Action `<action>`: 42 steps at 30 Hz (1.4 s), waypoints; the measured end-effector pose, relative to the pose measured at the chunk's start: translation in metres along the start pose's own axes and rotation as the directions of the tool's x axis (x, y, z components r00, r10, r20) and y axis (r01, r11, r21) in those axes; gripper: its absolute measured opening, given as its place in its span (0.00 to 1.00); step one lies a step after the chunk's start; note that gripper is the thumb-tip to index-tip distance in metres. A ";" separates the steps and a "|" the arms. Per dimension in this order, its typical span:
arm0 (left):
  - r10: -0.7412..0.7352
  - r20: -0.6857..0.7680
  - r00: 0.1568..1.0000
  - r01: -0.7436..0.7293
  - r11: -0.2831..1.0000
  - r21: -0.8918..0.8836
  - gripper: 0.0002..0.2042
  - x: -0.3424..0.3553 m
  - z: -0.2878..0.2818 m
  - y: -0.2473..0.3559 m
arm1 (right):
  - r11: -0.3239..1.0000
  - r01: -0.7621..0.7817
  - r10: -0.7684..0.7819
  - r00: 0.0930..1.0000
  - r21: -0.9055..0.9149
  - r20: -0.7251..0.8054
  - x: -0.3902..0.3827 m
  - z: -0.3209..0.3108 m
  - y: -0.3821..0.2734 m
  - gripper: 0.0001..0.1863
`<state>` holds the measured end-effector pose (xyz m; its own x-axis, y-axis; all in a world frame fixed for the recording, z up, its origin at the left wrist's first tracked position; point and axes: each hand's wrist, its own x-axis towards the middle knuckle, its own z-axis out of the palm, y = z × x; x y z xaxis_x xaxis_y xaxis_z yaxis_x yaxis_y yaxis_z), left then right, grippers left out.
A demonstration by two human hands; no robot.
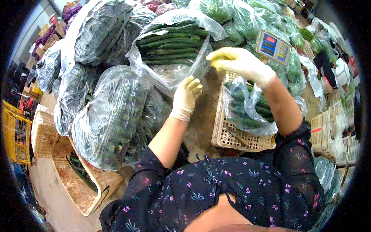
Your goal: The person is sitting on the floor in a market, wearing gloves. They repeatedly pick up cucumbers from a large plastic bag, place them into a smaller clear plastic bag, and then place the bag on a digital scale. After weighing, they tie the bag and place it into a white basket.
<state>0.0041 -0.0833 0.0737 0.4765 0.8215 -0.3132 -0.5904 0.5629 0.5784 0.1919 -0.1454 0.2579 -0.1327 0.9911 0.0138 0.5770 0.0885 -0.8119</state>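
A clear plastic bag (170, 75) stands with its mouth spread, full of long dark green cucumbers (170, 44) lying side by side. My left hand (186, 96), in a pale yellow and white glove, is just in front of the bag's near edge, fingers stretched upward and holding nothing. Over on the bag's right side, my gloved right hand (241, 65) is raised with its fingers pointing left, and nothing shows in it. Beneath my right forearm, a plastic crate (247, 144) holds another clear bag (247, 125) with cucumbers (241, 102) inside.
A scale display (273, 47) stands beyond my right hand. Large filled plastic bags (112, 112) crowd the left, and bags of green vegetables (247, 19) are piled at the back. A tan crate (79, 181) sits tilted at lower left; a yellow crate (15, 133) is farther left.
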 end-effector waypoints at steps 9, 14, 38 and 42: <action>-0.100 0.013 0.995 0.099 0.994 0.050 0.18 -0.005 -0.014 0.024 | 0.824 -0.262 0.248 0.964 -0.503 -0.096 0.236 0.064 0.154 0.35; -0.136 0.035 0.990 0.137 0.990 -0.017 0.19 -0.017 -0.021 0.040 | 0.682 -0.359 0.315 0.930 -0.638 -0.187 0.267 0.105 0.189 0.35; -0.027 -0.187 0.982 0.028 1.000 0.002 0.16 0.003 -0.046 0.042 | 0.756 -0.158 0.288 0.952 -0.635 0.106 0.245 0.109 0.139 0.37; 0.003 -0.170 0.985 -0.008 1.000 -0.030 0.19 0.011 -0.051 0.045 | 0.895 -0.098 0.071 0.994 -0.435 -0.077 0.188 0.087 0.122 0.34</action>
<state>-0.0502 -0.0445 0.0578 0.3568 0.8266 -0.4353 -0.6135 0.5587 0.5581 0.1675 0.0434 0.1104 -0.0283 0.9996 0.0008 0.8798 0.0254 -0.4747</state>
